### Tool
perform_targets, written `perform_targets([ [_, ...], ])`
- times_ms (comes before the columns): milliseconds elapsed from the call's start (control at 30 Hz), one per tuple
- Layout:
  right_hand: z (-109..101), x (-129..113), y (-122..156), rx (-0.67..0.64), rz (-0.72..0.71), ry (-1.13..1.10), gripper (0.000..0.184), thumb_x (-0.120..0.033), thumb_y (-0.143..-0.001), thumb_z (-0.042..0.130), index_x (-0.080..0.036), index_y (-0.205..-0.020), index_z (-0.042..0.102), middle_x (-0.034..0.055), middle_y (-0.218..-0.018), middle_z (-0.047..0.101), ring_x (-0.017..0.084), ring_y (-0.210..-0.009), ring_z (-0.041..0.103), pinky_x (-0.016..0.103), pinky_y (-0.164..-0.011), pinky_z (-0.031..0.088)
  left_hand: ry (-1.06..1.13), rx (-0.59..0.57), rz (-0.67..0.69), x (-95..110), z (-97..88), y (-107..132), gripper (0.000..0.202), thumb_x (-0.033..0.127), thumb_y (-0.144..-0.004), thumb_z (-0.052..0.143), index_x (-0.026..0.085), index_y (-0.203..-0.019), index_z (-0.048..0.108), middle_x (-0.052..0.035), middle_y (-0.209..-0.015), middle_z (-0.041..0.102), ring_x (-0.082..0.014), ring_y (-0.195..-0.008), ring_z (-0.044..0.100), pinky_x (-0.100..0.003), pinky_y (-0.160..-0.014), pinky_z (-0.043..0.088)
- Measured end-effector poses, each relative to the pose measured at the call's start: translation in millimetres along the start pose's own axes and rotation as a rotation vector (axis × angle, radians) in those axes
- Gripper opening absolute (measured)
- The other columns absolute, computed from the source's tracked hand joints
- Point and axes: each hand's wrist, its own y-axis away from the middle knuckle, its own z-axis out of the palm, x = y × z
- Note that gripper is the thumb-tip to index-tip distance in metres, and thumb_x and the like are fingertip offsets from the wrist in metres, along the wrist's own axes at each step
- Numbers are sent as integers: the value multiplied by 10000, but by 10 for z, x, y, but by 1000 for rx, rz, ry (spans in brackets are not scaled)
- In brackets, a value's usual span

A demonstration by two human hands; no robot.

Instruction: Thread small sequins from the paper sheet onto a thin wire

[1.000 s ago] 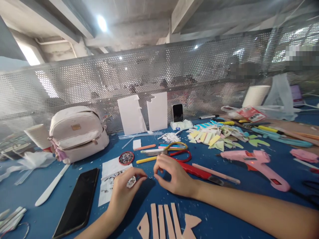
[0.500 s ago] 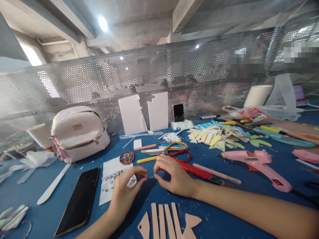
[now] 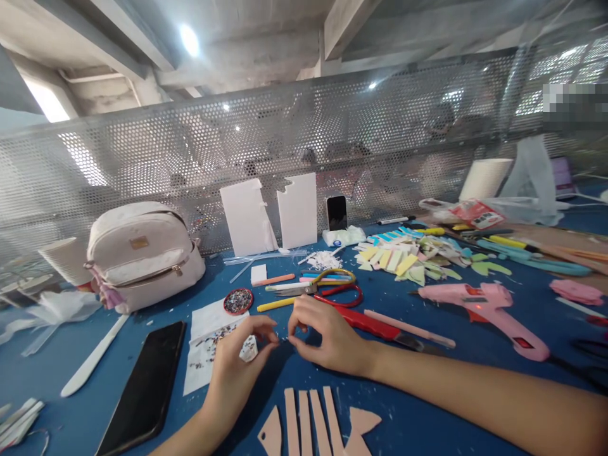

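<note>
My left hand (image 3: 242,367) and my right hand (image 3: 325,332) face each other above the blue table, each with thumb and forefinger pinched. Between the fingertips is something tiny that I cannot make out. Under and behind my left hand lies a white paper (image 3: 197,364) strewn with small dark and coloured bits. A red round dish (image 3: 238,301) full of similar bits sits at its top edge. Below my hands are pink cut pieces: a pointed head shape with a hole (image 3: 272,433), several long strips (image 3: 291,418) and a tail-like piece (image 3: 365,420).
Scissors (image 3: 332,285), a red utility knife (image 3: 368,324) and markers lie behind my right hand. A pink glue gun (image 3: 489,310) is at right, a black phone (image 3: 145,386) and white backpack (image 3: 145,253) at left. Paper scraps (image 3: 403,256) and white boards (image 3: 297,212) are farther back.
The view has shifted slightly, so everything sits a little further left. Both hands keep their pinched pose, fingertips still close together.
</note>
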Motion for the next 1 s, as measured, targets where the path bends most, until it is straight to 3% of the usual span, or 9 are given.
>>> perform_targets([
  [533,33,6,-16,-32,-26,-68,24,-185,-885,594,-173,-864,602,11,-767,562,165,-742,521,282,-691,386,146,-31,-86,14,82,46,342,64,-777,673,250,-1058,615,31,-829,667,-151,-734,641,-267,-717,515],
  [800,14,-3,-11,-80,-54,-112,138,-266,-946,568,-178,-912,668,34,-819,592,179,-792,536,285,-699,404,193,-17,-146,9,110,-1,392,78,-730,723,259,-1058,607,61,-768,614,-127,-655,604,-247,-663,484],
  [1000,-5,-4,4,-114,-56,-143,128,-244,-949,564,-170,-930,667,39,-835,586,181,-806,535,283,-709,412,190,-19,-187,25,93,18,393,88,-720,723,249,-1054,595,66,-736,611,-131,-637,594,-258,-655,478],
])
